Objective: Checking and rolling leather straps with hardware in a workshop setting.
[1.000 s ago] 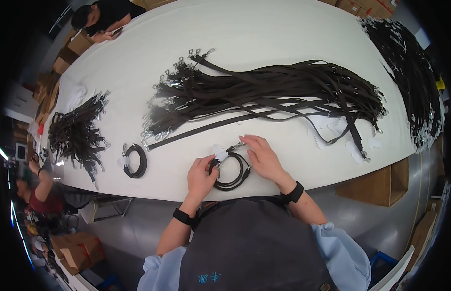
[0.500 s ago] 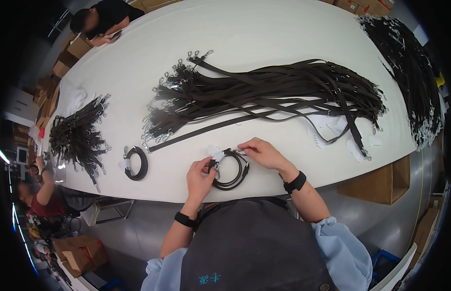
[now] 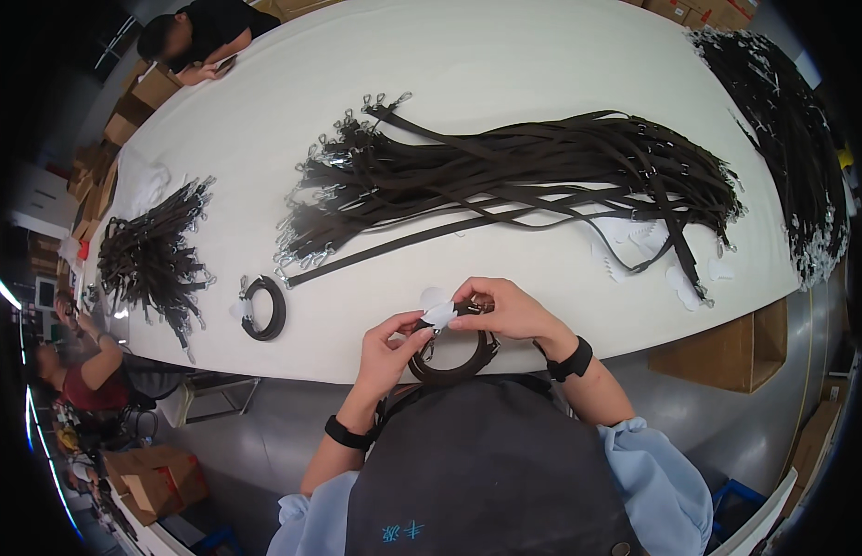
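A coiled dark brown strap (image 3: 452, 360) rests at the near edge of the white table (image 3: 505, 56). My left hand (image 3: 390, 347) pinches its left side by the metal clasp. My right hand (image 3: 508, 309) grips the coil's top and a small white paper tag (image 3: 437, 306). Both hands meet over the coil. A second coiled strap (image 3: 264, 308) with a white tag lies to the left, apart from my hands.
A big pile of loose dark straps (image 3: 505, 181) with metal clips spreads across the table's middle. Smaller bundles lie at far left (image 3: 153, 255) and far right (image 3: 788, 139). White tags (image 3: 635, 243) are scattered at right. Other people (image 3: 201, 32) work nearby; cardboard boxes (image 3: 153, 477) sit below.
My hands have drawn the coiled strap nearer to the table's front edge, and the white tag is now lifted between my fingertips above the coil.
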{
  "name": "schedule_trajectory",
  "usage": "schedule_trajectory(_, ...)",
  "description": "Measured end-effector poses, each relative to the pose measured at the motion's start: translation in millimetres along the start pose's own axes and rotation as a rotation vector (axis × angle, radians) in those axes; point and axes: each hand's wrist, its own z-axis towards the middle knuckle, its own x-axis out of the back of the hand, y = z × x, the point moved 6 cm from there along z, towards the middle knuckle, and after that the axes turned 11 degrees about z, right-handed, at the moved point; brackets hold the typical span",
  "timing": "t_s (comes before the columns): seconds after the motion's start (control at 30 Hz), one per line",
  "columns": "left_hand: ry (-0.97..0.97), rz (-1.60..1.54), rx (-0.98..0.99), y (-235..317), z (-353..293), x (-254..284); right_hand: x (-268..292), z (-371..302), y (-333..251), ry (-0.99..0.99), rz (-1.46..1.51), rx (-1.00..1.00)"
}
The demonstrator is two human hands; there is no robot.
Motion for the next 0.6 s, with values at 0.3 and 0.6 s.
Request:
schedule_trajectory(0.3, -0.029, 0.077, -0.022, 19.3, -3.7, -6.8, -12.9, -6.4, 3.9, 0.012, 0.232, -0.117)
schedule_trajectory(0.6, -0.036, 0.047, 0.064, 13.8, -7.1, -11.4, -12.5, -9.6, 14.8, -0.046, 0.459, -0.198)
